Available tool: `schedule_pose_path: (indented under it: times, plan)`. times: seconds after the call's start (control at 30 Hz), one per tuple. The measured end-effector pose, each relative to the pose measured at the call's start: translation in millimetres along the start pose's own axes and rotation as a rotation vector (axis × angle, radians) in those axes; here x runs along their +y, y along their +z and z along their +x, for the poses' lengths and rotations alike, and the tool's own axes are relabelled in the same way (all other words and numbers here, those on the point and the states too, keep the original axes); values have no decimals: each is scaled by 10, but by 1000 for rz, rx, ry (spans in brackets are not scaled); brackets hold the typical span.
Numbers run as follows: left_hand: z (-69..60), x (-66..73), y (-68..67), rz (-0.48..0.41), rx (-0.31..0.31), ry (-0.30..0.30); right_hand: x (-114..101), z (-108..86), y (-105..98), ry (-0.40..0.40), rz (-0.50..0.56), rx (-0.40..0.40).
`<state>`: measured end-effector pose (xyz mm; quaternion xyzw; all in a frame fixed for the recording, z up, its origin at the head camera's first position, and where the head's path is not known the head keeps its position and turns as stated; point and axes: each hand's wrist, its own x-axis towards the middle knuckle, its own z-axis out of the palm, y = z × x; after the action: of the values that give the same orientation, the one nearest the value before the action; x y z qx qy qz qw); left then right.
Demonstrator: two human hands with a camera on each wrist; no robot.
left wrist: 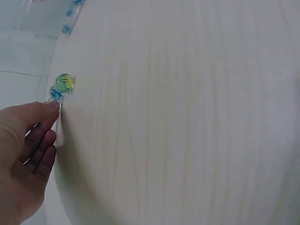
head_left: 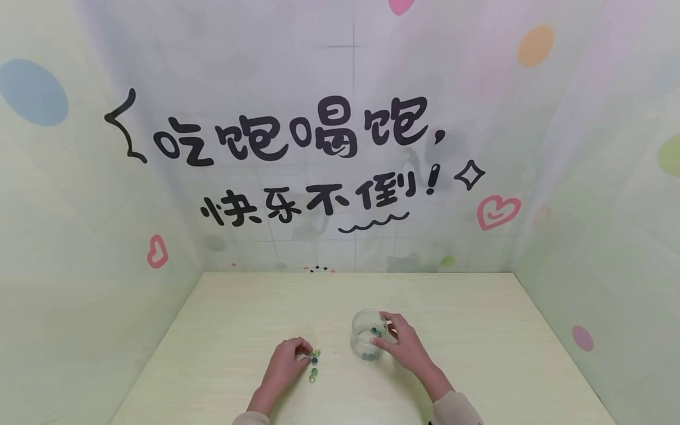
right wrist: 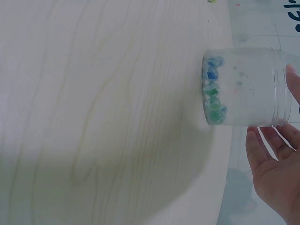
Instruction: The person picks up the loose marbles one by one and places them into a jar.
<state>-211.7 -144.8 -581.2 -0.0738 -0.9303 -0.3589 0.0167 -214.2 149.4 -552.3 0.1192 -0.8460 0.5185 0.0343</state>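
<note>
My left hand (head_left: 287,363) is low over the table, left of a short row of glass marbles (head_left: 314,372). Between its thumb and index fingertip it pinches a marble (left wrist: 58,106), largely hidden by the fingers. A blue marble (left wrist: 56,93) and a yellow-green marble (left wrist: 64,83) lie just beyond the fingertips. To the right stands a clear, open-topped jar (head_left: 361,339), upright, with several blue and green marbles (right wrist: 213,89) at its bottom. My right hand (head_left: 406,345) grips the jar near its rim, the thumb on one side and fingers on the other.
A pale wood-grain table (head_left: 255,301) carries the jar and marbles. Printed sheet walls (head_left: 340,254) with black lettering, hearts and coloured spots enclose its back, left and right sides.
</note>
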Motion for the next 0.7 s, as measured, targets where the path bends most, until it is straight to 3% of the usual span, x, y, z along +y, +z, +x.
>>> schedule_pose_path:
  times: [0.7]
  plan:
    - [3, -52, -35, -7, 37, -60, -27, -5, -6, 12, 5, 3]
